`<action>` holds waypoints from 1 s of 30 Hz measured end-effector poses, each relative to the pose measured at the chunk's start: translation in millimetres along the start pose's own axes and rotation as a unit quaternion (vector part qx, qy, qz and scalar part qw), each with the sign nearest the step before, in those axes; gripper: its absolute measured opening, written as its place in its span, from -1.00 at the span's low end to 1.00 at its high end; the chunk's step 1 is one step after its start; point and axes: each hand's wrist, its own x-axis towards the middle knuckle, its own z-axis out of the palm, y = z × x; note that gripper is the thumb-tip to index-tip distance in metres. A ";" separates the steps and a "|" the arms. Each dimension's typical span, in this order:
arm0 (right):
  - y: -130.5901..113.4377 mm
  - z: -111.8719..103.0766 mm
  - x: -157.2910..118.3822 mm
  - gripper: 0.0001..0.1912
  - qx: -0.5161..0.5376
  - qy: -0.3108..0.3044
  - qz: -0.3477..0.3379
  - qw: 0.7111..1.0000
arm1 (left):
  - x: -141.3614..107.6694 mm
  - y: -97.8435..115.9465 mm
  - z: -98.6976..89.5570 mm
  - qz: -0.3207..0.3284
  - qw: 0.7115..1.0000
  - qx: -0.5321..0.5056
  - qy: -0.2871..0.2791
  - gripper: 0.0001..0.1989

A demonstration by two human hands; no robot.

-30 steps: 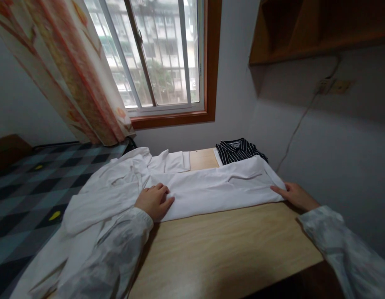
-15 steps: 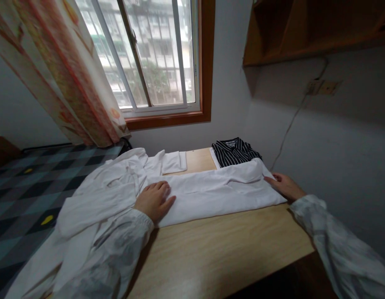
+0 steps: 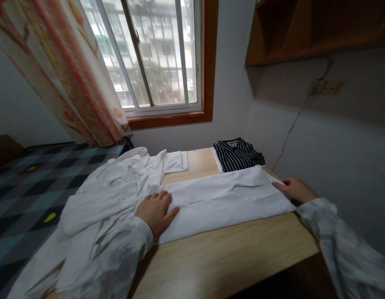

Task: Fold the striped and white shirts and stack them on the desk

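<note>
A white garment (image 3: 211, 203) lies spread across the wooden table (image 3: 230, 257), its right part laid out as a long flat strip and its left part bunched in wrinkles. On the left end of the strip rests my left hand (image 3: 156, 211), palm down with its fingers apart. My right hand (image 3: 295, 190) is at the right end of the strip, thumb or finger on the fabric edge; the rest of its fingers are hidden, so its grip is unclear. Behind the strip sits a folded black-and-white striped shirt (image 3: 238, 155).
A bed with a dark checked cover (image 3: 20, 199) stands at the left, below a patterned curtain (image 3: 77, 83). A window (image 3: 158, 54) is ahead. At the upper right hang a wooden shelf (image 3: 282, 37) and a wall socket (image 3: 331, 87) with a cable.
The white strip and both hands sit slightly nearer the front. The strip's back edge has come away from the striped shirt, which shows more. My right hand is a little further right.
</note>
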 end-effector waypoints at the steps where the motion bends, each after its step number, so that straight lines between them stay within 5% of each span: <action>1: -3.8 -2.5 0.1 -0.44 -0.039 0.031 0.003 0.999 | 2.7 2.7 -6.5 0.001 1.000 0.011 -0.008 -0.49; 6: -36.7 -2.0 17.3 -0.47 -0.070 0.168 -0.112 0.977 | 23.2 5.6 -14.0 0.003 1.000 0.022 0.018 -0.50; 12: -64.9 33.2 45.2 -0.39 0.167 0.095 -0.044 0.980 | 28.4 -10.9 18.9 0.047 0.992 -0.094 0.072 -0.56; 18: -59.5 51.0 49.0 -0.60 0.315 0.135 -0.023 0.939 | 24.5 -15.9 25.2 0.044 0.989 -0.118 0.077 -0.56; 30: -62.0 53.4 47.7 -0.71 0.179 0.239 -0.045 0.953 | 24.4 -13.7 24.9 0.025 0.990 -0.107 0.085 -0.55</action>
